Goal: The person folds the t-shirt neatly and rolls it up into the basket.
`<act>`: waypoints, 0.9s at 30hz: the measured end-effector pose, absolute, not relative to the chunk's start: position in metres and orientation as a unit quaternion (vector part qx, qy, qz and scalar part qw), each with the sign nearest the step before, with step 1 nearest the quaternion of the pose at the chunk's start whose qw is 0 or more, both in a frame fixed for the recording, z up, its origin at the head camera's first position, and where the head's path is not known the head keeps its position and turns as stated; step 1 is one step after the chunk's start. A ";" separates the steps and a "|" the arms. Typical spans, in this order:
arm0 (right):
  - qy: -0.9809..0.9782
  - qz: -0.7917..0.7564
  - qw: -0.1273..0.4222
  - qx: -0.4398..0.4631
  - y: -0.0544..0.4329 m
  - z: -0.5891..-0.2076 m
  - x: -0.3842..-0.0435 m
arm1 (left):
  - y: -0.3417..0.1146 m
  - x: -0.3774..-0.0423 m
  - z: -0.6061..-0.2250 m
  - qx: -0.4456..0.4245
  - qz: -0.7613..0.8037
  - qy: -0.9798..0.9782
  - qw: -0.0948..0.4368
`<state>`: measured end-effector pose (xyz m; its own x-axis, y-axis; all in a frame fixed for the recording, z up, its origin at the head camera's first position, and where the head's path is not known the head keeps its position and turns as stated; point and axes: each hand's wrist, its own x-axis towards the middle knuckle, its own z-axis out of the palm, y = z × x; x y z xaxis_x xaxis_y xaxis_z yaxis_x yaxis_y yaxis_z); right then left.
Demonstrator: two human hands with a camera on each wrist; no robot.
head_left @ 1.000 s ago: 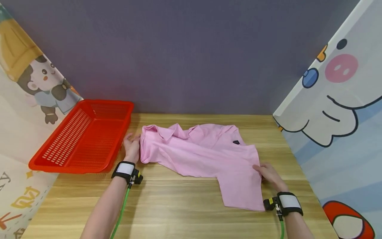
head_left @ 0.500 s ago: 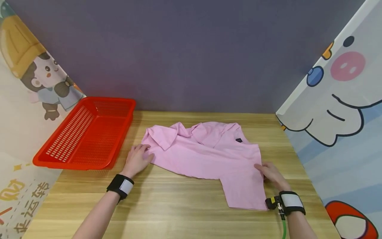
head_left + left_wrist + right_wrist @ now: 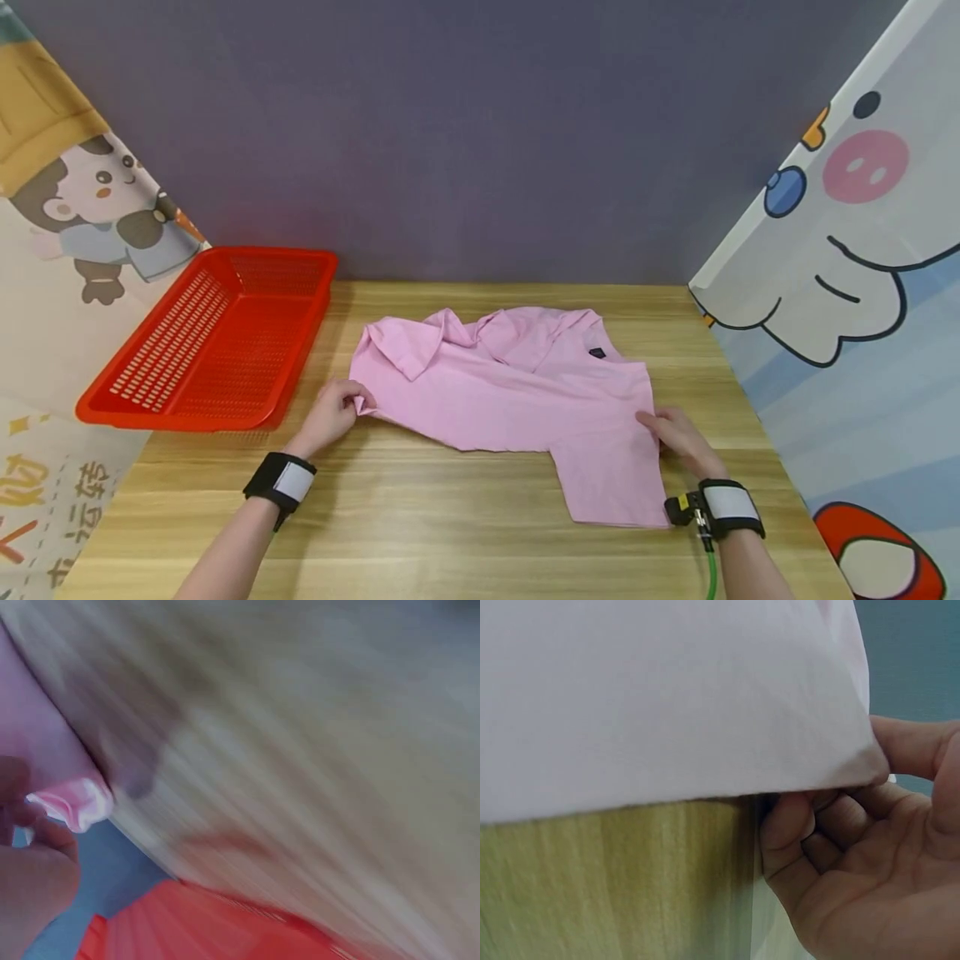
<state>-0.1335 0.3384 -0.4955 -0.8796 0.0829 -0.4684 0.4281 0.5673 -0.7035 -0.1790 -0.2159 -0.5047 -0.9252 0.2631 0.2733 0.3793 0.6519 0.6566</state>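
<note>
A pink short-sleeved shirt (image 3: 480, 400) lies spread on the wooden table, its far edge rumpled and a dark label showing at the neck. One sleeve points toward the near edge on the right. My left hand (image 3: 333, 412) pinches the shirt's near left corner; the left wrist view, blurred, shows the pink cloth edge (image 3: 82, 802) at the fingertips. My right hand (image 3: 681, 437) holds the shirt's right edge just above the sleeve. In the right wrist view, the thumb lies over the cloth (image 3: 705, 712) and the other fingers (image 3: 847, 817) curl beneath it.
A red plastic basket (image 3: 303, 367) with slotted sides stands at the left, close to my left hand. A dark grey panel (image 3: 480, 150) rises behind the table (image 3: 450, 525). Walls with cartoon prints flank both sides.
My left hand has moved from the shirt's left side to its near left corner and pinches it, drawing it out to the left. My right hand keeps its hold at the right edge.
</note>
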 end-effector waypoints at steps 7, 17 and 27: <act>0.863 -0.443 0.199 0.142 0.339 -0.496 -0.132 | -0.233 -0.150 -0.496 -0.076 -0.299 -0.951 -0.026; 0.869 -0.440 0.200 0.108 0.346 -0.494 -0.124 | -0.221 -0.128 -0.486 0.050 -0.177 -0.975 -0.126; 0.829 -0.518 0.187 0.096 0.351 -0.473 -0.128 | -0.240 -0.149 -0.476 0.075 -0.675 -0.672 -0.296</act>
